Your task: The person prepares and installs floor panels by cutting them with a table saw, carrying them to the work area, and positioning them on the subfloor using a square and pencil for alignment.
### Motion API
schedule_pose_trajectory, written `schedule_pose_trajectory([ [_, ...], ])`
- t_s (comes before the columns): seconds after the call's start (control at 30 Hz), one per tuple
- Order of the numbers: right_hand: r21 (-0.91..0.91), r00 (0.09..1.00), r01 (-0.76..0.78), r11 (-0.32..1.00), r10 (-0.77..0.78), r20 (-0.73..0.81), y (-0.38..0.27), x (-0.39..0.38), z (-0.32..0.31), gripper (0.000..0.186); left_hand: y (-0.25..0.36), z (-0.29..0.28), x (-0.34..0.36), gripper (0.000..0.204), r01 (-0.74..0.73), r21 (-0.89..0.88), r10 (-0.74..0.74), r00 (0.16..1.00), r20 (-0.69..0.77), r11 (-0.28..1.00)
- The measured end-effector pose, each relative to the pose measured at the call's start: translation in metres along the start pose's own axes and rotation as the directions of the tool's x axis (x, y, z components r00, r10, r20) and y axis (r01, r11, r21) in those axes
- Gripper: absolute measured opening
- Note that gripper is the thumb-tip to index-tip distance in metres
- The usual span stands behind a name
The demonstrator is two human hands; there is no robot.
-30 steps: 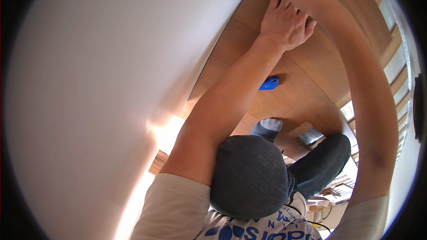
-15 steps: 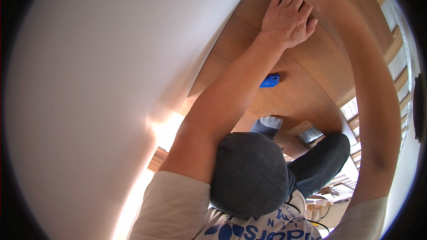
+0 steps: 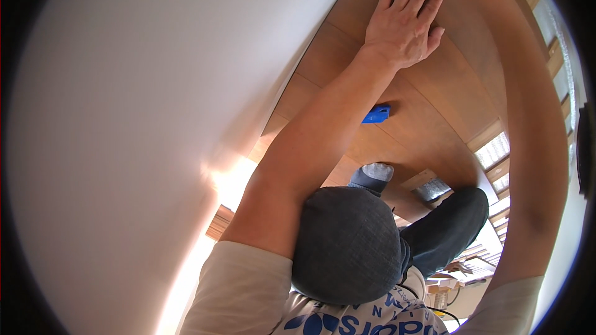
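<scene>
My left hand (image 3: pixel 402 25) lies palm down on the brown wooden floorboards (image 3: pixel 428 96), its fingers stretched and slightly apart. Nothing is in it. Reaching past it on the right, my right forearm (image 3: pixel 512 43) runs up to the top edge, where the right hand is out of the picture. A blue plastic object (image 3: pixel 377 113) rests on the boards below my left wrist, partly behind my left forearm, so its kind cannot be made out.
A smooth white wall (image 3: pixel 143 99) fills the left side, meeting the boards along a slanting edge. On the right, wooden joists (image 3: pixel 487 136) show with silvery sheeting between them. A rectangular opening (image 3: pixel 431 187) in the boards lies near my bent knee (image 3: pixel 347 245) and socked foot (image 3: pixel 377 174).
My right forearm has shifted up and to the right, away from my left hand, uncovering its fingertips. The left hand has stayed in place, its fingers now more fully in sight.
</scene>
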State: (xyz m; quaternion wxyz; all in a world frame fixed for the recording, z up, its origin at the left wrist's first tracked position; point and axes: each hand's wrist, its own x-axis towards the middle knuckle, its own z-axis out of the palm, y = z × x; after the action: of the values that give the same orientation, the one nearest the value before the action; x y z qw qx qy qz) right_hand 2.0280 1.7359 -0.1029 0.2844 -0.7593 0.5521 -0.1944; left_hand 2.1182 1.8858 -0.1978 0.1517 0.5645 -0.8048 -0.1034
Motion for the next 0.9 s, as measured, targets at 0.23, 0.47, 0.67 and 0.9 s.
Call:
schedule_pose_trajectory([
  [0.23,-0.057,1.000,0.015,0.998,-0.015,0.001,0.008,0.011,0.000,0.022,-0.001,0.001,0.000,0.062,0.008,-0.014,-0.008,1.000,0.004,1.000],
  [0.47,-0.076,1.000,0.009,0.997,-0.010,-0.012,0.008,0.010,0.001,0.022,0.000,0.000,0.000,0.061,0.010,-0.009,-0.010,1.000,0.007,1.000],
  [0.67,-0.040,1.000,0.014,0.999,-0.014,-0.014,0.011,0.006,-0.002,0.022,0.002,0.002,0.002,0.061,0.002,-0.014,-0.002,1.000,-0.008,1.000],
  [0.9,0.021,0.993,-0.094,0.995,0.092,0.074,-0.027,-0.019,0.005,0.025,-0.001,0.001,0.000,0.059,0.008,-0.009,-0.008,1.000,0.011,1.000],
])
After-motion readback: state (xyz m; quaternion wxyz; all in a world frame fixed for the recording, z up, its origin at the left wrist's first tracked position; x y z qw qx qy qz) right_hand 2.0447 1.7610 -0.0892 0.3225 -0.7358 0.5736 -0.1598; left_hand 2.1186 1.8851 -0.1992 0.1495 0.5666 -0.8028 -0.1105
